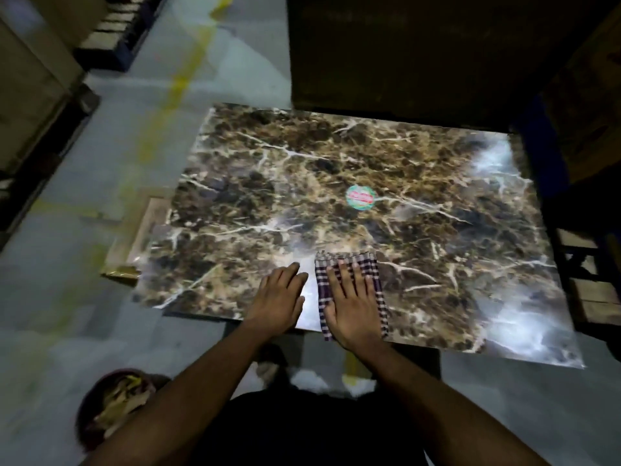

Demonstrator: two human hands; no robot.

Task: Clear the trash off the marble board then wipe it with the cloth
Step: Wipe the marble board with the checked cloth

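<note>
The checked cloth (351, 290) lies under the right hand (353, 297), fingers flat, pressing it onto the marble board (302, 183); the left hand (279, 297) rests flat beside it.

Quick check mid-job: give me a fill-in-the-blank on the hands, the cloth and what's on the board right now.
1. The right hand presses flat on the checked ____.
2. The left hand rests on the bare marble board, on the ____ side of the cloth.
3. A round ____ sits near the board's middle.
4. The bin holding trash stands on the ____.

Missing words: cloth; left; sticker; floor
</note>
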